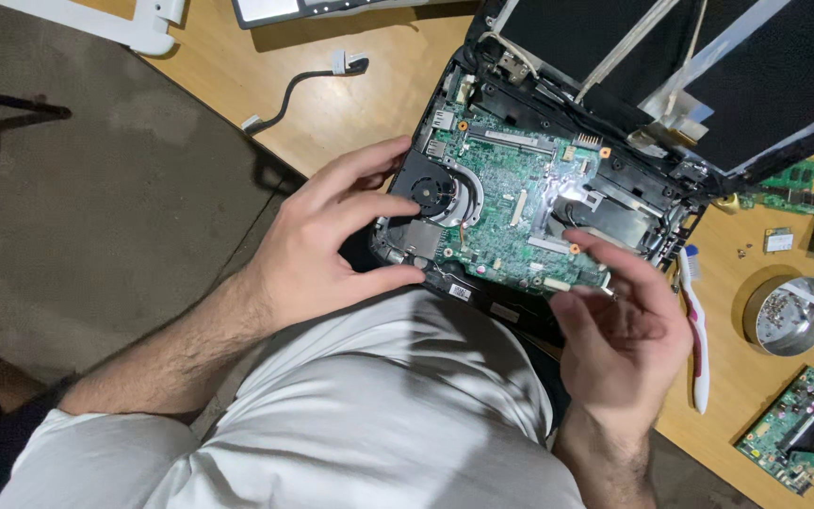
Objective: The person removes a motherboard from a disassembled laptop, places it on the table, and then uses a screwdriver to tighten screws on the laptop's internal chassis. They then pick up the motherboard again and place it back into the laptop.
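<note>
Opened laptop base (558,203) sat at the near edge of the wooden worktop (332,104), partly over the person's lap, lid (708,75) tilted back on the far side. Green mainboard (511,203) was exposed inside the black chassis, with the black round fan (429,191) at its left end.

Left hand (317,245) was spread wide over the left end of the base: upper fingers reached across the corner toward the fan, the lowest digit pressed along the near-left edge of the chassis. It gripped nothing closed; it braced on the case.

Right hand (624,325) was at the near-right edge of the mainboard, fingers half curled, index stretched along the board edge, thumb and fingertip pinched close at a small pale connector (558,283). Couldn't tell if anything was actually held between them.

Around it: white-and-red toothbrush (697,330) lay on the worktop just beside the right hand. Round metal bowl (789,316) with small screws further right. A second green circuit board (798,429) at the near-right corner, another narrow one (803,193) by the lid hinge. Loose black cable (303,90) with white plugs lay on the worktop well left of the laptop. White plastic part (134,24) at the far-left edge.
</note>
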